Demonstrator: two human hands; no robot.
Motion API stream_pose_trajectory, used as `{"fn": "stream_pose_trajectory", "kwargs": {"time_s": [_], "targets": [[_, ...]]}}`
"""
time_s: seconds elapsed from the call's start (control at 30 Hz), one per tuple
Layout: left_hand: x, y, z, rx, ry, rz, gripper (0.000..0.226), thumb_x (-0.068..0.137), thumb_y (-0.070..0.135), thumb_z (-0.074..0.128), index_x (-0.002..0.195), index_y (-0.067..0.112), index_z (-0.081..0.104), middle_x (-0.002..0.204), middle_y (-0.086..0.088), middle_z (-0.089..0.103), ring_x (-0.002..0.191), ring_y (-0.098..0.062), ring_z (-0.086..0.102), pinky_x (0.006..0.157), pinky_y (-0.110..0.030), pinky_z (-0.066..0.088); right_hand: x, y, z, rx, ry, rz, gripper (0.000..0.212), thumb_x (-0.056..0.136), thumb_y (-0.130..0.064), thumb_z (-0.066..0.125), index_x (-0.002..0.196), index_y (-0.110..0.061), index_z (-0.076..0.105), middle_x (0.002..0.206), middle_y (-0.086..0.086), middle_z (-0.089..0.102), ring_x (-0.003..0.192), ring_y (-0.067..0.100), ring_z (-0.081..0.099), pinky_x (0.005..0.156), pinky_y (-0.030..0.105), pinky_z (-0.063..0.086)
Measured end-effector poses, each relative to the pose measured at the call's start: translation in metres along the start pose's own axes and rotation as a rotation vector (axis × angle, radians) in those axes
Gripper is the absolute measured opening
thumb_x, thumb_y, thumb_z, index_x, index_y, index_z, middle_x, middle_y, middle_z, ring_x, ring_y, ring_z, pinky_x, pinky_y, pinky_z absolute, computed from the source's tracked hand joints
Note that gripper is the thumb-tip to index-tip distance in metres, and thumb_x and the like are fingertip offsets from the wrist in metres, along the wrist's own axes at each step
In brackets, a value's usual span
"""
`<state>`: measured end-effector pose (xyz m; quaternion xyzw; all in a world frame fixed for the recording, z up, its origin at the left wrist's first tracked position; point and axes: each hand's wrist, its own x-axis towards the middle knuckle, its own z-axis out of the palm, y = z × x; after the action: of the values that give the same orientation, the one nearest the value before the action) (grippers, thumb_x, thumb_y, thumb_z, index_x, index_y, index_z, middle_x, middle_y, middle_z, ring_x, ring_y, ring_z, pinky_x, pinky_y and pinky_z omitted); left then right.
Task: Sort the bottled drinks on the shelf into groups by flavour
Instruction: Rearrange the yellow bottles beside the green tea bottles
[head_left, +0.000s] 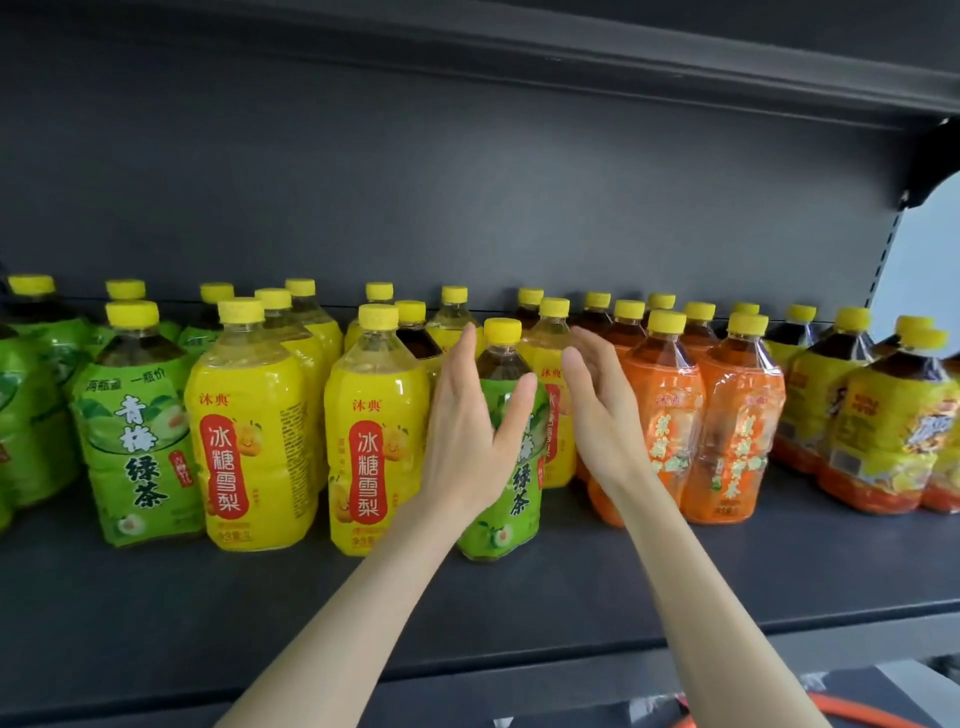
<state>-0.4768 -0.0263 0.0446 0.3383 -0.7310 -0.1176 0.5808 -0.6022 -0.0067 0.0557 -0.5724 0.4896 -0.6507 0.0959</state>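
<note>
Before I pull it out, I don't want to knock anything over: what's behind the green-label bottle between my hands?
A yellow-label bottle stands just behind the green-label bottle, to its right. Its lower part is hidden by that bottle and the right hand.

Dark grey back panel (467, 182), upper shelf (623, 62) overhead, pale wall (930, 249) (far right)

A dark grey back panel (467, 197) fills the upper half of the frame, matte and plain. Along the top runs the underside of a higher board (623, 52), sloping down toward the upper right, where a black bracket (930, 156) meets a slotted upright (888, 249). Beyond it, at the right edge, lies a pale bright surface (930, 260) (too washed out to identify). An orange tube (852, 709) curves across the lower right corner.
</note>
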Motion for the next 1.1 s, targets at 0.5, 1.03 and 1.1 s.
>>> {"fn": "stream_pose_trajectory", "kwargs": {"time_s": [0.5, 1.03, 1.1], "targets": [[-0.008, 0.001, -0.013, 0.328, 0.137, 0.098, 0.078, 0.084, 0.063, 0.044, 0.139, 0.008, 0.043, 0.119, -0.009, 0.065, 0.108, -0.023, 0.061, 0.076, -0.031, 0.053, 0.083, 0.019, 0.015, -0.391, -0.072, 0.082, 0.050, 0.095, -0.028, 0.057, 0.136, -0.002, 0.041, 0.137, 0.019, 0.046, 0.130, 0.037, 0.038, 0.104, 0.039, 0.034], [-0.028, -0.002, -0.047, 0.114, 0.237, 0.076, 0.072, 0.081, 0.053, 0.057, 0.139, 0.012, 0.043, 0.114, -0.003, 0.062, 0.110, -0.013, 0.051, 0.089, -0.023, 0.041, 0.021, -0.018, -0.002, -0.154, -0.041, -0.066, 0.024, 0.088, -0.042, 0.063, 0.081, -0.020, 0.060, 0.085, 0.003, 0.065, 0.079, 0.020, 0.059, 0.075, 0.041, 0.048], [-0.032, -0.003, -0.056, 0.091, 0.247, 0.065, 0.073, 0.080, 0.052, 0.058, 0.139, 0.012, 0.043, 0.115, 0.000, 0.060, 0.111, -0.014, 0.051, 0.091, -0.024, 0.042, 0.009, -0.023, 0.000, -0.097, -0.034, -0.049, 0.039, 0.083, -0.052, 0.063, 0.091, -0.014, 0.063, 0.089, -0.001, 0.067, 0.086, 0.017, 0.063, 0.080, 0.037, 0.052]]}}
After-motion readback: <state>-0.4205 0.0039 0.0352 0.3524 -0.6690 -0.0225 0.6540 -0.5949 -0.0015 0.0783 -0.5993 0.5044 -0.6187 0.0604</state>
